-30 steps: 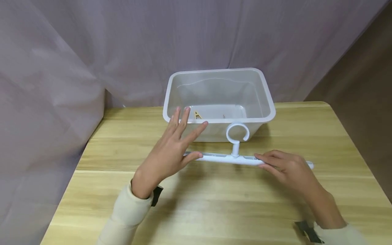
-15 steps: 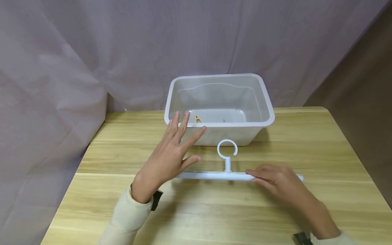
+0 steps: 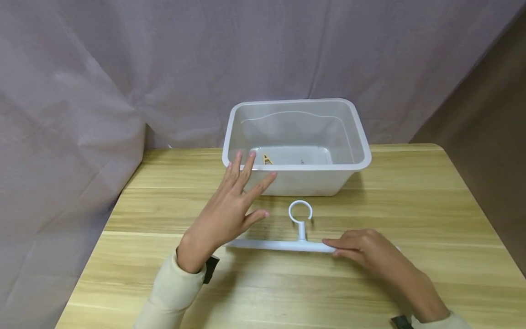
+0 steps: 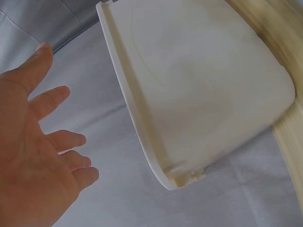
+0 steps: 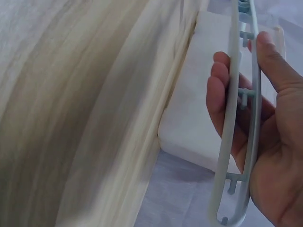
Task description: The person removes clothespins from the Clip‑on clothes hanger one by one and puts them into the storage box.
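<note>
In the head view my right hand (image 3: 367,251) pinches a white plastic hanger (image 3: 283,246) by the right part of its straight bar. An open ring hook (image 3: 300,211) rises from the middle of the bar. The right wrist view shows the bar as a long slotted frame (image 5: 227,142) with small pegs inside, held between thumb and fingers. My left hand (image 3: 228,210) hovers with spread fingers in front of the bin and touches nothing in the left wrist view. The hanger's left end lies close to that hand's wrist in the head view.
A pale rectangular bin (image 3: 297,180) stands at the back of the wooden table (image 3: 411,196). Inside its floor show a small yellow A-shaped piece (image 3: 267,159) and a tiny reddish spot (image 3: 302,161). Grey curtain (image 3: 197,68) hangs behind and to the left.
My right hand has drawn the hanger towards me and slightly left, away from the bin, and its hook now looks lower. The left hand has stayed nearly still.
</note>
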Motion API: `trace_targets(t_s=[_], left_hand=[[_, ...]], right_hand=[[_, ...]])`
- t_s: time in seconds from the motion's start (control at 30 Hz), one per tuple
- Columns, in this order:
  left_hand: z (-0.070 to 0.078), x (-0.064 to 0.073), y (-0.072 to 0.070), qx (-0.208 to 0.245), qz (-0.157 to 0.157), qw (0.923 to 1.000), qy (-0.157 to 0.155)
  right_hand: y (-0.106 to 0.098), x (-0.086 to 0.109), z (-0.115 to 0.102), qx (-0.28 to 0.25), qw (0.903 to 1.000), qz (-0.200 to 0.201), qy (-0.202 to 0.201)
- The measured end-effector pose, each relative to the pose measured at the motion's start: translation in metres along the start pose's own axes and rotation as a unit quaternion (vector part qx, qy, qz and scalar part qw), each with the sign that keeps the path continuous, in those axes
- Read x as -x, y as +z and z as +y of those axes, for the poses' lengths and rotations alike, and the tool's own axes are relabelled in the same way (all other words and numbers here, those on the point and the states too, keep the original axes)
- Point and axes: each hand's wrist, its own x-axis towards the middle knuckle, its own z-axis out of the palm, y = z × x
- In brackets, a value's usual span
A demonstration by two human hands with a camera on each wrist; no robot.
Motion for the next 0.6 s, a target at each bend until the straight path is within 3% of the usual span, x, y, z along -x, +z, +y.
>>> trace_targets(t_s=[0.23, 0.6], left_hand=[[-0.001, 0.001, 0.001, -0.003, -0.002, 1.0, 0.001], [-0.002, 0.0, 0.003, -0.011, -0.005, 0.9999, 0.0]], right_hand=[[0.008, 0.0, 0.002, -0.009, 0.9991, -0.038, 0.016], [0.015, -0.001, 0.005, 0.022, 0.998, -0.047, 0.037]])
